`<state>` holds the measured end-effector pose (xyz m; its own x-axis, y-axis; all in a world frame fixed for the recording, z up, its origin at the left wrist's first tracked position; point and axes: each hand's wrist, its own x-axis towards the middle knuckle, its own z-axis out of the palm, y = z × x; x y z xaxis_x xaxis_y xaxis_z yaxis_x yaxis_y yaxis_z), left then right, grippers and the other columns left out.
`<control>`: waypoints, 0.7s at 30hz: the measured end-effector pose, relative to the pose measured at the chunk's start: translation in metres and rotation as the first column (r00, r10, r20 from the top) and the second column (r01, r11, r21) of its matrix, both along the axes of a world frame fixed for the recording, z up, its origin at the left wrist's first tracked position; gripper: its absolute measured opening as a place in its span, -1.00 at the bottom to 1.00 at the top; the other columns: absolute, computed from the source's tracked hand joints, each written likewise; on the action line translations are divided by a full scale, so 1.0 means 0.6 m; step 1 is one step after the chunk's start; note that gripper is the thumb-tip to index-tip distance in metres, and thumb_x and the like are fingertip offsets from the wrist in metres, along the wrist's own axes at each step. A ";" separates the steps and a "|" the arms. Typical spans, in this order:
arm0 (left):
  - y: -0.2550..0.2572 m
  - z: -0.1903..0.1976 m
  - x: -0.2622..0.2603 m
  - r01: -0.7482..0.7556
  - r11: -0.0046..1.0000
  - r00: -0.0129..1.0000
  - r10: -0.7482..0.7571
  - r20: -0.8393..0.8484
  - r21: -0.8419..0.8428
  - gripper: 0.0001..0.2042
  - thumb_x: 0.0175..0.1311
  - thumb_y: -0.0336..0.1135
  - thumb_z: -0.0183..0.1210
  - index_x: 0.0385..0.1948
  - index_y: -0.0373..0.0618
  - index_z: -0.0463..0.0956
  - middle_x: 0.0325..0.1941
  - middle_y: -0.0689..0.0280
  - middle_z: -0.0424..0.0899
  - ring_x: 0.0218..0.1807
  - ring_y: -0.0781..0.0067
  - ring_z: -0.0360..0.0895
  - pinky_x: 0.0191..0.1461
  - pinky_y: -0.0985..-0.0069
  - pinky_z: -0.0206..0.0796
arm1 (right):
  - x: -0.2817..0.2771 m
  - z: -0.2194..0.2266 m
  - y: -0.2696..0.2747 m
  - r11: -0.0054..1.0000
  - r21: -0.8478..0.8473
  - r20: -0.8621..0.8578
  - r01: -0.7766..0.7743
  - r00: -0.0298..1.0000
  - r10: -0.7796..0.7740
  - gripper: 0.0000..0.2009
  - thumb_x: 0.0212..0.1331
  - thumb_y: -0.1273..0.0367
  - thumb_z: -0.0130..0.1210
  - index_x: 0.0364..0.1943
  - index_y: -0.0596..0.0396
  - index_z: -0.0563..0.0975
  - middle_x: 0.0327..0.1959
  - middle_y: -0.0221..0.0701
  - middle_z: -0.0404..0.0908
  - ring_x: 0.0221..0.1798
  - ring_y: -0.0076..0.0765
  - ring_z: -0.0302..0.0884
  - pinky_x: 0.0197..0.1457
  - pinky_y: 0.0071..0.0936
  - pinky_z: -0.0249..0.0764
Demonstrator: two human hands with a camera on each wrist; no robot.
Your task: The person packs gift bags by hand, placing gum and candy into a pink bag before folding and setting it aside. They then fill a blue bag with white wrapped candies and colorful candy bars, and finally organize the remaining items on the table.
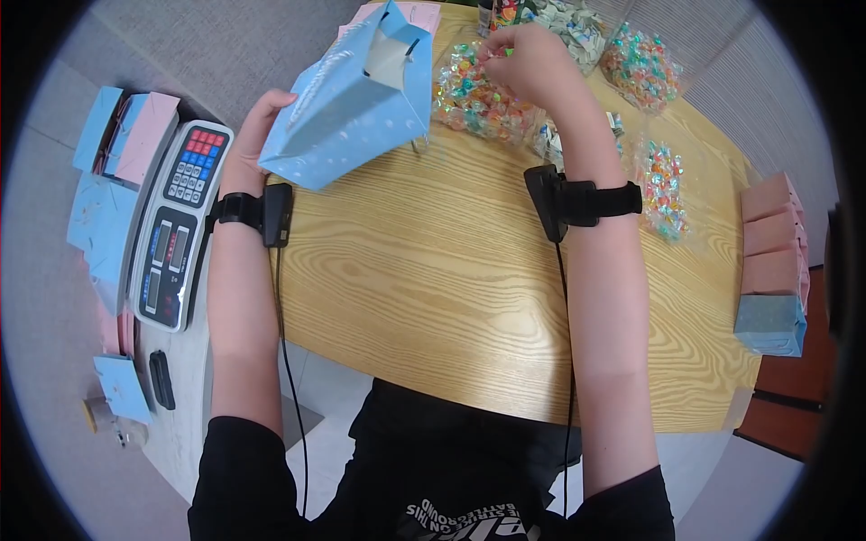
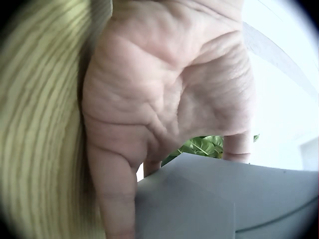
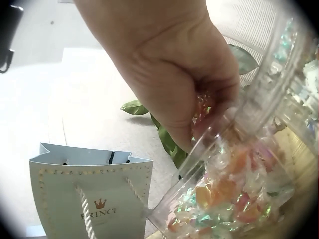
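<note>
My left hand (image 1: pixel 257 126) holds a light blue paper gift bag (image 1: pixel 356 122) tilted above the table, its thumb along one side. The bag's mouth is open and its white rope handle hangs over the side. In the left wrist view the palm lies against the bag (image 2: pixel 199 194). My right hand (image 1: pixel 532 68) is over a clear plastic container (image 3: pixel 197 152) of wrapped candies (image 1: pixel 487 108). Between its curled thumb and fingers, shiny wrapped candy (image 3: pixel 203 105) shows in the right wrist view; how many pieces are held I cannot tell.
More clear containers of candies (image 1: pixel 642 72) stand at the back right and right (image 1: pixel 666 189). Pink and blue bags (image 1: pixel 773 234) line the table's right edge. At left are a digital scale (image 1: pixel 176 234) and more bags (image 1: pixel 99 212). Green leaves (image 3: pixel 167 144) show behind.
</note>
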<state>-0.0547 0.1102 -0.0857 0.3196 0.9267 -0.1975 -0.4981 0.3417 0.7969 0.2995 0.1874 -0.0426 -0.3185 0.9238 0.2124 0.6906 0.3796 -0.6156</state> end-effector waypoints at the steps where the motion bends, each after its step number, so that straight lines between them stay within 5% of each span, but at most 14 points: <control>1: 0.003 -0.002 -0.003 0.001 1.000 1.000 -0.001 0.000 0.000 -0.63 0.20 -0.29 0.15 -0.05 -0.42 0.53 -0.13 0.04 0.70 -0.18 0.29 0.69 -0.03 0.42 0.55 | 0.000 -0.001 0.002 1.000 0.000 0.000 0.001 1.000 -0.001 -0.87 0.01 0.36 0.25 -0.36 0.07 0.66 -0.54 -0.42 0.62 -0.50 -0.45 0.60 -0.37 -0.43 0.52; 7: 0.005 -0.003 0.005 -0.018 1.000 1.000 0.017 0.017 0.026 -0.62 0.24 -0.23 0.15 -0.09 -0.43 0.54 -0.17 0.04 0.71 -0.26 0.32 0.70 -0.17 0.44 0.61 | 0.001 0.009 -0.003 0.978 0.200 -0.030 0.053 0.998 -0.048 -0.81 0.04 0.30 0.26 -0.30 0.07 0.66 -0.51 -0.44 0.64 -0.47 -0.51 0.61 -0.35 -0.47 0.51; 9: -0.001 0.008 0.017 -0.064 0.998 0.997 0.064 -0.037 -0.009 -0.61 0.25 -0.20 0.16 -0.08 -0.43 0.54 -0.17 0.06 0.70 -0.26 0.34 0.70 -0.19 0.47 0.62 | -0.009 0.030 -0.025 0.980 0.114 -0.156 0.164 0.977 -0.145 -0.77 -0.01 0.33 0.25 -0.29 0.16 0.67 -0.52 -0.16 0.67 -0.43 -0.20 0.65 -0.25 -0.34 0.54; 16: 0.000 0.010 0.030 -0.132 0.991 0.986 0.132 -0.102 0.008 -0.58 0.27 -0.16 0.18 -0.06 -0.41 0.52 -0.16 0.08 0.70 -0.24 0.34 0.71 -0.17 0.48 0.63 | -0.008 0.054 -0.039 0.985 0.130 -0.217 0.116 0.972 -0.086 -0.81 -0.02 0.39 0.24 -0.30 0.16 0.67 -0.59 -0.25 0.63 -0.49 -0.39 0.61 -0.33 -0.42 0.51; 19: 0.000 0.009 0.030 -0.136 0.991 0.984 0.136 -0.118 0.010 -0.58 0.27 -0.16 0.18 -0.05 -0.41 0.52 -0.15 0.08 0.69 -0.23 0.35 0.71 -0.17 0.47 0.64 | -0.024 0.094 -0.077 1.000 -0.002 -0.319 0.015 0.948 -0.015 -0.80 0.03 0.39 0.23 -0.28 0.23 0.65 -0.55 -0.32 0.64 -0.48 -0.49 0.56 -0.36 -0.49 0.48; 21: 0.003 0.007 0.021 -0.053 0.999 0.996 0.052 -0.073 -0.008 -0.59 0.27 -0.16 0.17 -0.05 -0.40 0.51 -0.15 0.07 0.69 -0.21 0.37 0.71 -0.16 0.45 0.64 | -0.044 0.101 -0.088 0.972 -0.114 -0.578 -0.205 0.810 0.103 -0.82 0.10 0.41 0.20 -0.28 0.26 0.64 -0.52 -0.42 0.60 -0.49 -0.58 0.48 -0.40 -0.57 0.42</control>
